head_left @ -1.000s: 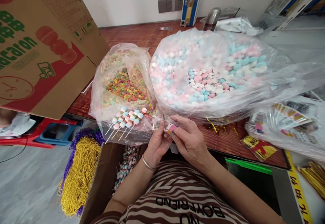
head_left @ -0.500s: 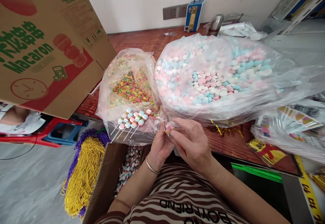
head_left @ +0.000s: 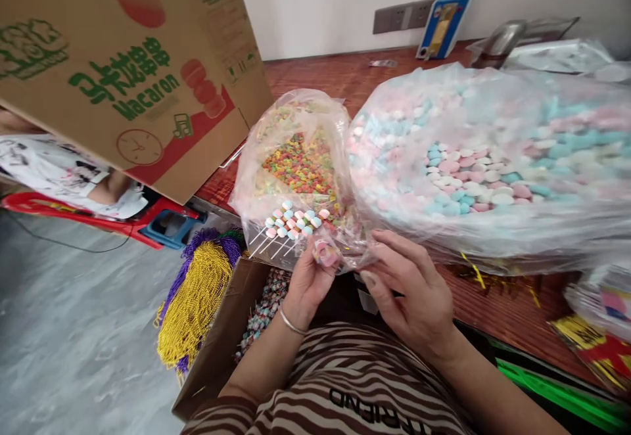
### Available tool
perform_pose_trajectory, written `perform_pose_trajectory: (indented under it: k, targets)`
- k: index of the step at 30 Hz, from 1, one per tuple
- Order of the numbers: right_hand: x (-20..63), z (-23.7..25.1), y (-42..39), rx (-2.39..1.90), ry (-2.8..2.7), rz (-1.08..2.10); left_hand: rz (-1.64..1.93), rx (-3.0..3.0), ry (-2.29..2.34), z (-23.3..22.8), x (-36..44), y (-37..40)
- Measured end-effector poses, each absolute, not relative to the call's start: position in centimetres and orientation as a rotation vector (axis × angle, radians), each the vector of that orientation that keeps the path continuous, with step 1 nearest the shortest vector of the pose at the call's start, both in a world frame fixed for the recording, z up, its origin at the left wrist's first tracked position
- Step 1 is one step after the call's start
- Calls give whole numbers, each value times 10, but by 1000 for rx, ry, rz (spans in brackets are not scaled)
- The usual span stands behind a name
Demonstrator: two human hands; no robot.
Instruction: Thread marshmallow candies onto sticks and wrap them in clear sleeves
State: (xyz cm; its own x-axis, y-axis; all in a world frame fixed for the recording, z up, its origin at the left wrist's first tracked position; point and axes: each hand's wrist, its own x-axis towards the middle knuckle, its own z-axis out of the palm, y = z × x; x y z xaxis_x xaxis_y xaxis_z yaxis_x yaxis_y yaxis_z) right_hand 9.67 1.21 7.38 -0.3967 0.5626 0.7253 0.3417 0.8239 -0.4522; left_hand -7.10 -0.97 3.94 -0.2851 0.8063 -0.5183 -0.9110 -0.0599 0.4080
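My left hand [head_left: 311,280] pinches a small clear plastic wrapper [head_left: 325,252] with a pink print, in front of the candy bags. To its right, my right hand [head_left: 411,290] has its fingers bent and apart, the tips beside crumpled clear plastic; whether they touch it is hard to make out. Just beyond my left hand, several marshmallow skewers [head_left: 290,223] in pink, blue and white lie on the front of a clear bag of colourful ring-shaped candies [head_left: 300,165]. A larger clear bag of pastel marshmallows [head_left: 473,179] stands to the right.
Below my left arm is an open cardboard box [head_left: 211,336] holding many wrapped sweets [head_left: 266,303]. Gold bead strands [head_left: 194,310] hang beside it. A large printed carton [head_left: 148,87] is at left, with a person's sleeve [head_left: 54,165] behind it. The wooden table [head_left: 315,73] reaches the wall.
My right hand has come away from the wrapper and moved right, its fingers spreading. My left hand still holds the wrapper. The view has turned left.
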Motion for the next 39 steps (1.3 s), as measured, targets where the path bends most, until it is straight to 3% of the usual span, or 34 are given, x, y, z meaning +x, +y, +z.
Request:
perform_pose_trajectory:
  k: [6, 13, 17, 21, 25, 30, 34, 39]
  targets:
    - [13, 57, 36, -725, -2497, 534, 2030, -159, 669, 43, -161, -68]
    - [-147, 42, 34, -453, -2995, 350, 2212, -162, 649, 29, -203, -111]
    - [-189, 36, 35, -426, -3059, 342, 2203, -209, 638, 23, -206, -110]
    - [-162, 51, 38, -527, -2986, 275, 2182, -239, 611, 18, -210, -100]
    - [-81, 69, 60, -1066, -2771, 193, 2136, -276, 597, 16, -209, -85]
    - [-2, 43, 93, -1458, -2847, 198, 2083, -311, 667, 23, -188, -60]
    - [23, 25, 79, -1227, -2632, 291, 2060, -362, 692, 29, -169, -45]
    - [68, 49, 33, -732, -2191, 603, 2075, -305, 768, 35, -152, -40]
